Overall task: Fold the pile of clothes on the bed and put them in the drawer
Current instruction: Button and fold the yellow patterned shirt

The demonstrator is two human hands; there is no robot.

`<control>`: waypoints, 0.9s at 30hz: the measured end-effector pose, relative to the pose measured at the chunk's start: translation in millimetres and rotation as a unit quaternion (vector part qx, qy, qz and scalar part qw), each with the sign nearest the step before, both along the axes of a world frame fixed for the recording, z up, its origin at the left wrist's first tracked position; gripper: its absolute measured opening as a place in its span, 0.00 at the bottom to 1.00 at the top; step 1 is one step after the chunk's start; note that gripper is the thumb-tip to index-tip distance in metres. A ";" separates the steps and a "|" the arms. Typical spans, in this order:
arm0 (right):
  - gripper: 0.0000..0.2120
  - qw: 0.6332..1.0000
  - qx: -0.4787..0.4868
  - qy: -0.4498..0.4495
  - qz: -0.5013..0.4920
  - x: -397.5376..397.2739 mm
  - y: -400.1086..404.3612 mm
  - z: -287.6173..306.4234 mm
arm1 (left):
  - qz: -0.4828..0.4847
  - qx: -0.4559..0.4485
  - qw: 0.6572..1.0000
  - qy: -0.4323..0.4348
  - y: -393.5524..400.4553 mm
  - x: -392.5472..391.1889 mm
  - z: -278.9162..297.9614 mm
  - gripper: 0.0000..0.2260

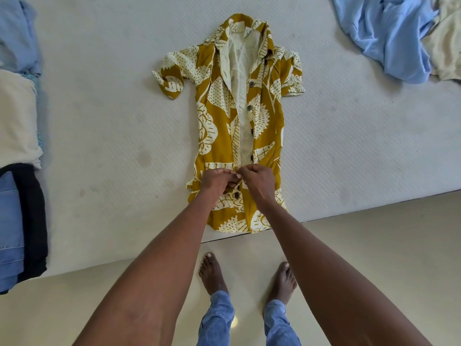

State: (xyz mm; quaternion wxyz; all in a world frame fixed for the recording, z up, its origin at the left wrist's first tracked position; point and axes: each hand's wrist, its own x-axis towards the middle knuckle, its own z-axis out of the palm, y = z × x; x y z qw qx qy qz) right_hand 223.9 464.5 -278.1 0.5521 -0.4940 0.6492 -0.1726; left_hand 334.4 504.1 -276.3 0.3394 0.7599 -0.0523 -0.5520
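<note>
Head view, looking down at a bed with a pale cream quilted mattress (104, 116); its near edge runs diagonally across the lower frame.

Mustard-yellow short-sleeved button-front garment with a cream leaf print (267, 121) lies flat on the mattress, centre frame, collar away from the person, hem at the near edge. Front placket open from the collar down to about the waist, pale lining showing. Dark buttons run down the right-hand edge of the opening.

Left hand (215, 182) and right hand (259, 182) meet at the placket near the waist, knuckles nearly touching. Fingers of both are curled and pinching the front edges of the garment together at one point; whether a button sits between them cannot be told, the spot is hidden. One dark button shows just below the hands, closed fabric beneath it.

Left edge of frame: stack of folded clothes (17, 171) on the mattress, with a light blue piece at the far end, a cream piece in the middle, and black and denim-blue pieces nearest.

Top right: crumpled light blue cloth (389, 33) on the mattress, touching a cream cloth (446, 46) at the frame edge. Well apart from the printed garment.

Below the bed: glossy beige floor (374, 245), two bare feet, blue denim trouser legs (219, 318).

No drawer or other container in view.
</note>
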 end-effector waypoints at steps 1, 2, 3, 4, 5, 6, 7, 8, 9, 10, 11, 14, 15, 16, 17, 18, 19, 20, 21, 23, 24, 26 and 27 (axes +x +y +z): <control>0.09 1.000 0.002 0.001 0.002 1.0 -0.6 1.0 | 0.007 -0.001 1.000 -0.006 -0.2 -3.0 -1.3 0.03; 0.08 1.000 0.001 0.004 0.001 2.5 -1.4 0.8 | 0.013 -0.005 1.000 -0.014 0.0 -5.3 -3.7 0.03; 0.07 1.000 -0.001 0.009 -0.003 3.5 -1.9 0.0 | 0.018 -0.010 1.000 -0.022 0.6 -7.1 -5.8 0.03; 0.06 1.000 -0.001 0.013 -0.008 4.9 -2.3 -0.8 | 0.018 -0.014 0.999 -0.023 1.2 -7.6 -7.8 0.04; 0.05 1.000 0.001 0.016 -0.014 5.7 -2.9 -1.5 | 0.015 -0.016 1.000 -0.021 1.4 -7.1 -8.3 0.05; 0.05 1.000 0.005 0.020 -0.014 5.9 -3.6 -2.5 | 0.011 -0.017 1.000 -0.012 1.1 -5.0 -8.5 0.04; 0.06 1.000 0.007 0.026 -0.008 4.8 -4.1 -2.7 | 0.008 -0.017 1.000 0.001 0.9 -3.2 -7.6 0.04; 0.06 1.000 0.009 0.030 0.002 3.2 -4.6 -3.2 | 0.005 -0.017 1.000 0.011 0.4 -0.9 -6.8 0.03; 0.06 0.999 0.013 0.030 0.008 2.0 -5.2 -2.9 | 0.001 -0.016 1.000 0.019 -0.4 2.3 -6.3 0.04; 0.06 0.999 0.021 0.026 0.008 0.4 -5.3 -3.0 | -0.006 -0.014 1.000 0.024 -0.4 3.3 -6.5 0.04; 0.06 0.999 0.028 0.019 0.003 0.1 -5.8 -2.2 | -0.009 -0.012 1.000 0.028 -0.3 4.4 -7.1 0.04; 0.05 0.999 0.034 0.024 -0.010 1.0 -5.0 -4.4 | 0.022 -0.014 0.999 0.035 2.6 0.6 -14.6 0.04; 0.05 0.999 0.031 0.036 -0.008 2.5 -3.8 -4.2 | 0.034 -0.013 0.999 0.036 2.9 -0.6 -15.7 0.04; 0.05 0.998 0.026 0.051 -0.002 4.0 -2.2 -4.3 | 0.041 -0.013 0.998 0.036 2.3 -1.2 -15.6 0.04; 0.05 0.998 0.018 0.065 0.004 6.2 -1.0 -3.6 | 0.046 -0.011 0.998 0.035 0.7 -0.9 -15.6 0.04; 0.05 0.997 0.009 0.079 0.006 8.0 0.8 -2.7 | 0.051 -0.008 0.998 0.034 -0.6 -0.7 -14.9 0.04; 0.06 0.995 -0.001 0.096 0.010 9.5 0.9 1.1 | 0.048 -0.004 0.998 0.026 -3.0 -1.0 -13.6 0.05; 0.07 0.991 -0.011 0.130 0.021 11.0 2.0 5.3 | 0.036 0.001 0.999 0.002 -3.6 -2.1 -13.2 0.05; 0.08 0.983 -0.029 0.176 0.037 12.1 2.2 10.7 | 0.014 0.004 0.999 -0.040 -5.0 -4.0 -11.1 0.06; 0.11 0.965 -0.092 0.235 0.064 11.1 2.9 17.3 | -0.017 0.009 0.989 -0.144 -5.4 -9.0 -9.4 0.05; 0.11 0.962 -0.124 0.233 0.073 9.5 -1.4 19.8 | -0.017 0.001 0.982 -0.187 -8.5 -11.7 -7.6 0.04; 0.12 0.953 -0.173 0.218 0.118 8.5 -10.5 20.9 | -0.016 -0.034 0.969 -0.242 -14.7 -15.7 -0.4 0.01; 0.13 0.945 -0.187 0.224 0.151 8.0 -14.6 19.8 | -0.021 -0.052 0.964 -0.258 -18.8 -16.3 2.9 0.02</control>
